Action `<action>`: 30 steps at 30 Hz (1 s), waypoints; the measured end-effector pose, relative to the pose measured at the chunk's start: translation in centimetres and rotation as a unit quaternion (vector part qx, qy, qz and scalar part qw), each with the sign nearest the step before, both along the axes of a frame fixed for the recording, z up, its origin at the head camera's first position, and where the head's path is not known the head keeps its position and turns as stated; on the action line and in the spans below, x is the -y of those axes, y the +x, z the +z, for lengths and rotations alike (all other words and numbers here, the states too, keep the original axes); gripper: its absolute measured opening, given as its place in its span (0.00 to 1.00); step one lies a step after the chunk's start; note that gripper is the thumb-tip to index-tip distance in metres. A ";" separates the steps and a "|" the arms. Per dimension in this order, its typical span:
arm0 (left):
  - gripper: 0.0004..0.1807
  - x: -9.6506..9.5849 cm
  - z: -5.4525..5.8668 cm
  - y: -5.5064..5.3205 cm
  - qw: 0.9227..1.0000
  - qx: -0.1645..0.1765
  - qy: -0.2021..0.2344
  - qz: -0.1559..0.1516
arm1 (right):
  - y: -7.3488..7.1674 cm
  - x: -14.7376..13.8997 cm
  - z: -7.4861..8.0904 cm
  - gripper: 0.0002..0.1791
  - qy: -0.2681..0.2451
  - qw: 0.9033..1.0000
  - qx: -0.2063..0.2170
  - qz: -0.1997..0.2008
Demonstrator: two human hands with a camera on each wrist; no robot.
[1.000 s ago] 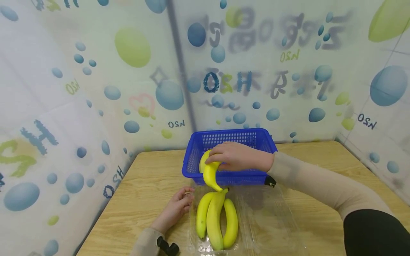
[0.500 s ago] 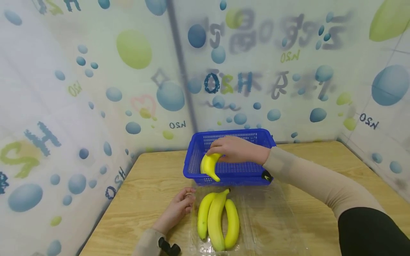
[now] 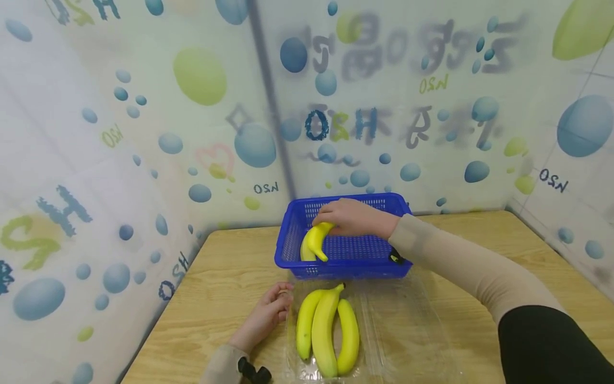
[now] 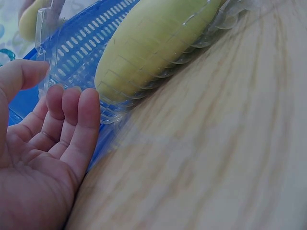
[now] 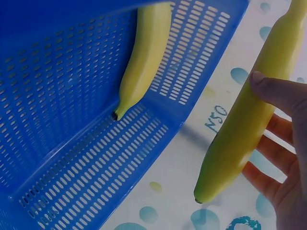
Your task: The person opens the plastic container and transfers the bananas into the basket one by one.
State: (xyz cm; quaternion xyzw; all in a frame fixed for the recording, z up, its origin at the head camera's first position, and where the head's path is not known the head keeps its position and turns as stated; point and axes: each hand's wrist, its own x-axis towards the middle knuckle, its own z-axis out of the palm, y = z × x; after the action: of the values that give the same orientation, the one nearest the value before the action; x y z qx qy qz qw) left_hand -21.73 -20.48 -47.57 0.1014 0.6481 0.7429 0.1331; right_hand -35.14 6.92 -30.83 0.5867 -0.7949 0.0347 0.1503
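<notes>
My right hand (image 3: 352, 216) grips a yellow banana (image 3: 318, 239) over the left part of the blue plastic basket (image 3: 355, 265). In the right wrist view, thumb and fingers wrap round this banana (image 5: 240, 134), clear of the basket wall. Another banana (image 5: 144, 62) lies inside the basket along its side. In front of the basket, three bananas (image 3: 325, 336) rest in the left half of a clear plastic clamshell container (image 3: 408, 336), opened flat. At its left edge is my left hand (image 3: 264, 314); in the left wrist view its loosely bent fingertips (image 4: 86, 103) touch the clear wall.
A wooden table (image 3: 216, 277) carries everything. Behind it and at both sides hangs a white curtain (image 3: 216, 106) with blue and green dots. A small black camera (image 3: 254, 372) is strapped on the left wrist.
My right hand has carried its banana up and back, from over the basket's front rim to inside its outline. The left hand and the three bananas in the container stay put.
</notes>
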 end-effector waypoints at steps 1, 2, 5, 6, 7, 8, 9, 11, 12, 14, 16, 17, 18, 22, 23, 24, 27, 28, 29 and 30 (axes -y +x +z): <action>0.14 0.0 0.0 0.0 1.000 0.000 -0.001 0.001 | -0.1 0.0 0.0 0.21 0.001 1.000 0.001 -0.002; 0.15 0.0 0.0 0.0 1.000 0.000 -0.002 0.000 | -0.3 0.0 0.0 0.20 0.004 1.000 0.002 -0.006; 0.16 0.0 0.0 0.0 1.000 0.002 -0.004 0.001 | -0.8 0.0 -0.2 0.20 0.008 1.000 0.002 -0.014; 0.17 0.0 0.1 0.0 1.000 0.003 -0.005 0.001 | -1.0 0.0 -0.2 0.19 0.009 1.000 0.002 -0.016; 0.17 0.0 0.1 0.0 1.000 0.004 -0.005 0.001 | -1.2 0.0 -0.2 0.19 0.009 1.000 0.001 -0.017; 0.17 0.0 0.1 0.0 1.000 0.004 -0.004 0.001 | -1.4 0.0 -0.3 0.19 0.011 1.000 0.000 -0.019; 0.17 0.0 0.1 0.0 1.000 0.005 -0.003 0.000 | -1.5 0.0 -0.3 0.19 0.011 1.000 -0.001 -0.020; 0.17 0.0 0.1 0.0 1.000 0.006 -0.001 -0.001 | -1.8 0.0 -0.4 0.19 0.013 1.000 -0.001 -0.021; 0.17 0.0 0.1 0.0 1.000 0.006 0.001 -0.002 | -1.9 0.0 -0.4 0.18 0.015 1.000 0.000 -0.022; 0.17 0.1 0.0 0.0 1.000 0.006 0.003 -0.004 | -2.0 0.0 -0.5 0.18 0.014 1.000 0.001 -0.022; 0.16 0.0 -0.1 0.0 1.000 0.007 0.005 -0.004 | -2.2 0.0 -0.5 0.19 0.013 1.000 0.002 -0.022; 0.16 0.0 -0.1 0.0 1.000 0.007 0.006 -0.004 | -2.3 0.0 -0.5 0.19 0.012 1.000 0.001 -0.022; 0.16 0.0 -0.1 0.1 1.000 0.007 0.006 -0.004 | -2.3 0.0 -0.5 0.19 0.010 1.000 0.001 -0.020; 0.16 0.0 0.0 0.1 1.000 0.009 0.007 0.000 | -2.7 0.1 -0.6 0.19 0.006 1.000 -0.006 -0.012; 0.16 0.0 0.0 0.1 1.000 0.009 0.007 0.001 | -2.8 0.1 -0.6 0.19 0.005 1.000 -0.007 -0.010; 0.16 0.0 0.1 0.1 1.000 0.009 0.007 0.002 | -2.9 0.1 -0.6 0.18 0.005 1.000 -0.008 -0.008; 0.16 -0.1 0.1 0.0 1.000 0.009 0.008 0.003 | -3.3 0.2 -0.9 0.19 0.006 1.000 -0.013 -0.008; 0.15 0.0 0.2 0.0 1.000 0.008 0.009 0.002 | -3.4 0.2 -1.0 0.19 0.006 1.000 -0.015 -0.009; 0.15 0.0 0.2 0.0 1.000 0.008 0.009 0.001 | -3.6 0.3 -1.1 0.19 0.006 1.000 -0.016 -0.011; 0.15 0.0 0.2 0.0 1.000 0.008 0.010 0.000 | -3.7 0.3 -1.3 0.19 0.006 1.000 -0.018 -0.012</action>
State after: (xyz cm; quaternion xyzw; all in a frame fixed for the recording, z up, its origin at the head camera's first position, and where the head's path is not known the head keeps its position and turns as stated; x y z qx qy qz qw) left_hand -21.72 -20.45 -47.41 0.0967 0.6398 0.7500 0.1369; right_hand -38.84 6.65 -32.09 0.5784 -0.7995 0.0173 0.1611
